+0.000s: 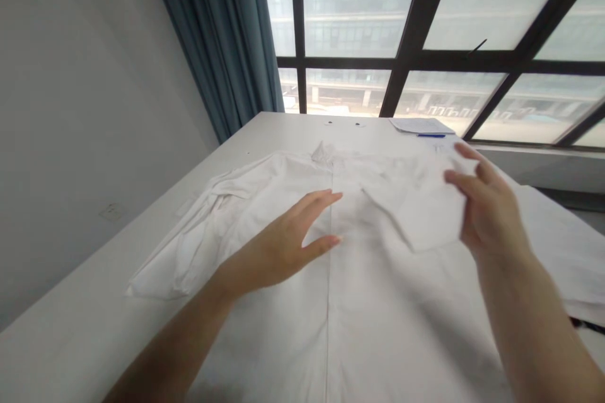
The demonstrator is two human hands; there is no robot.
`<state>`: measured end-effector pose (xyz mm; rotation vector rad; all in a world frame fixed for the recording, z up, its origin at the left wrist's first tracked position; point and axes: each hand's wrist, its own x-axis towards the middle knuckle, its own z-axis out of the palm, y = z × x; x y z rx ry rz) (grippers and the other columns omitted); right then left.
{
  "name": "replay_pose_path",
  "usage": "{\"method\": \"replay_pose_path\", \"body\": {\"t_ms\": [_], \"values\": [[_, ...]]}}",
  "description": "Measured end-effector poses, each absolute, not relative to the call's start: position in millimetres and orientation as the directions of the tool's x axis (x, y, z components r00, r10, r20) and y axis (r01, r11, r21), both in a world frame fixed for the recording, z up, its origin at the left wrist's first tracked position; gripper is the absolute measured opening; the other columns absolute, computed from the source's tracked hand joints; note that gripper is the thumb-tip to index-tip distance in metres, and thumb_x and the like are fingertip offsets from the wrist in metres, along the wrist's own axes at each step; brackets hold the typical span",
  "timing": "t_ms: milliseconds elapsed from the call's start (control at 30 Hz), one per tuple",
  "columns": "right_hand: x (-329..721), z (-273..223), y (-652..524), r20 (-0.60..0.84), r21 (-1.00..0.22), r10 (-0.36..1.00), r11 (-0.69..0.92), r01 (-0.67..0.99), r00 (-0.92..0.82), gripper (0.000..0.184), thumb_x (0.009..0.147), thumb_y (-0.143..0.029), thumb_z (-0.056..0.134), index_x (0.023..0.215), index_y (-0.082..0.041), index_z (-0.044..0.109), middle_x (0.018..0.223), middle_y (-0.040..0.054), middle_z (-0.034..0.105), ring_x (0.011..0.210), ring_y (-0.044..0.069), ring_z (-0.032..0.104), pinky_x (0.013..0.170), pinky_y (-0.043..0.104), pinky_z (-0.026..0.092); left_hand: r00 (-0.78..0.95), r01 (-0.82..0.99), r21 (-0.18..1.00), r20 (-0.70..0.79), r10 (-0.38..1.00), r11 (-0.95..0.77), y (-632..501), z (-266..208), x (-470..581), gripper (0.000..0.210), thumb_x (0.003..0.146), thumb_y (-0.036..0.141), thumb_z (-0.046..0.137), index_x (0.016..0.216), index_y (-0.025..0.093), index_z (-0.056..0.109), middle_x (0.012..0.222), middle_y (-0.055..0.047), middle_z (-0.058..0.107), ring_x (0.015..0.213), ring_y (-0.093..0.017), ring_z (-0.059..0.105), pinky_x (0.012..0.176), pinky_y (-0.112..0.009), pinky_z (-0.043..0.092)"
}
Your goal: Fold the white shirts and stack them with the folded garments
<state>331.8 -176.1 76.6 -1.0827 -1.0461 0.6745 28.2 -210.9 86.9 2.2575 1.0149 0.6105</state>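
Note:
A white long-sleeved garment (293, 327), which looks like a coat or shirt, lies spread on the white table with its collar (322, 152) at the far end. A seam runs down its middle. Over this seam hovers my left hand (288, 239), fingers stretched and thumb apart, holding nothing. My right hand (491, 201) is blurred beside the right sleeve (425, 211), with thumb and forefinger apart. This sleeve lies inward across the body, its near edge lifted and casting a shadow. Whether the hidden lower fingers touch the cloth is unclear. The left sleeve (203, 245) is bunched along the left side.
At the far right of the table (283, 126) are papers (420, 126) and a blue pen (431, 135). More white cloth (558, 245) lies at the right edge. Beyond stand a blue curtain (227, 31) and large windows; a grey wall is on the left.

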Motion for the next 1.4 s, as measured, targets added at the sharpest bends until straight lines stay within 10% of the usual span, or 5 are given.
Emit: {"method": "replay_pose_path", "body": {"t_ms": [333, 633, 933, 1167, 1400], "values": [[262, 37, -180, -0.088, -0.995, 0.954, -0.069, 0.078, -0.286, 0.044, 0.077, -0.044, 0.067, 0.114, -0.023, 0.054, 0.071, -0.0063, 0.042, 0.07, 0.013, 0.053, 0.072, 0.033, 0.05, 0.631, 0.254, 0.962, -0.243, 0.737, 0.099, -161, 35, 25, 0.072, 0.091, 0.068, 0.04, 0.144, 0.02, 0.036, 0.135, -0.016, 0.055, 0.112, -0.027, 0.059, 0.084, -0.037, 0.051], [257, 26, -178, -0.064, -0.988, 0.935, -0.01, 0.153, -0.35, 0.042, 0.082, -0.045, 0.061, 0.115, -0.023, 0.052, 0.072, -0.0053, 0.045, 0.075, 0.016, 0.057, 0.08, 0.039, 0.051, 0.581, 0.407, 0.912, -0.301, 0.756, 0.05, -151, 27, 22, 0.074, 0.076, 0.048, 0.07, 0.138, 0.015, 0.047, 0.116, -0.012, 0.066, 0.106, -0.025, 0.062, 0.087, -0.032, 0.046], [266, 25, -171, -0.158, -0.893, 0.896, 0.051, 0.448, -0.416, 0.035, 0.089, -0.034, 0.05, 0.122, -0.023, 0.049, 0.077, 0.0002, 0.068, 0.07, 0.017, 0.066, 0.066, 0.032, 0.048, 0.625, 0.567, 0.797, -0.251, 0.739, -0.209, -140, 43, -4, 0.042, 0.083, 0.056, 0.055, 0.069, 0.015, 0.055, 0.064, 0.003, 0.05, 0.062, -0.012, 0.046, 0.057, -0.023, 0.032], [300, 4, -153, -0.217, -0.54, 0.918, 0.17, 0.824, -0.332, 0.023, 0.083, -0.025, 0.058, 0.105, -0.022, 0.059, 0.091, 0.0053, 0.068, 0.078, 0.019, 0.063, 0.07, 0.031, 0.047, 0.442, 0.749, 0.595, -0.122, 0.889, -0.291, -136, 52, -24, 0.035, 0.089, 0.043, 0.047, 0.081, 0.018, 0.069, 0.082, -0.002, 0.07, 0.079, -0.02, 0.06, 0.074, -0.028, 0.042], [281, -13, -153, 0.047, -0.573, 0.846, 0.458, 0.68, -0.53, 0.039, 0.079, -0.018, 0.066, 0.118, -0.024, 0.057, 0.121, 0.0095, 0.058, 0.114, 0.025, 0.052, 0.1, 0.043, 0.041, 0.433, 0.766, 0.573, -0.129, 0.892, -0.289, -151, 67, -22, 0.029, 0.09, 0.034, 0.05, 0.094, 0.021, 0.075, 0.098, -0.002, 0.075, 0.089, -0.022, 0.065, 0.082, -0.03, 0.044]]}}
